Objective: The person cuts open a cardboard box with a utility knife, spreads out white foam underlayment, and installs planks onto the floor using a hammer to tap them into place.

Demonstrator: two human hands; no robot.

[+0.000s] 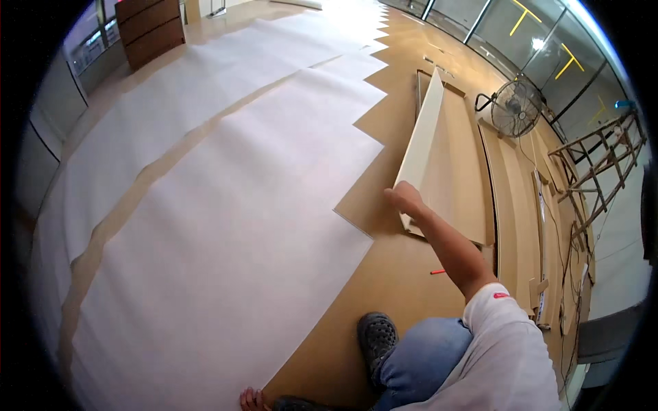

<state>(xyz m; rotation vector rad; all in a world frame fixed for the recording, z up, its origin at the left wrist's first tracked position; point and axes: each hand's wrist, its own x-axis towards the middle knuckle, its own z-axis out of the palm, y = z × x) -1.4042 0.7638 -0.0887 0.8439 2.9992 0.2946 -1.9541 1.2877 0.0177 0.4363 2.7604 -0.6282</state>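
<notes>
My right hand (406,198) is closed round the near end of a long pale plank (425,130). The plank slants away from me over the left side of an open, shallow cardboard carton (488,205). At the lower edge, my left hand (253,399) rests its fingers at the border of the white sheeting (226,274), beside my shoe; the rest of that hand is cut off. The sheeting ends in a zigzag edge along the brown wood-look floor (343,342). A red pencil-like stick (438,272) lies below my right forearm.
Beyond the carton stands a round floor fan (515,108) with a cable. More long cartons (514,205) lie at the right, near a wooden stick frame (603,168). A brown drawer cabinet (149,31) stands far left. A tan strip (147,178) divides the white sheets.
</notes>
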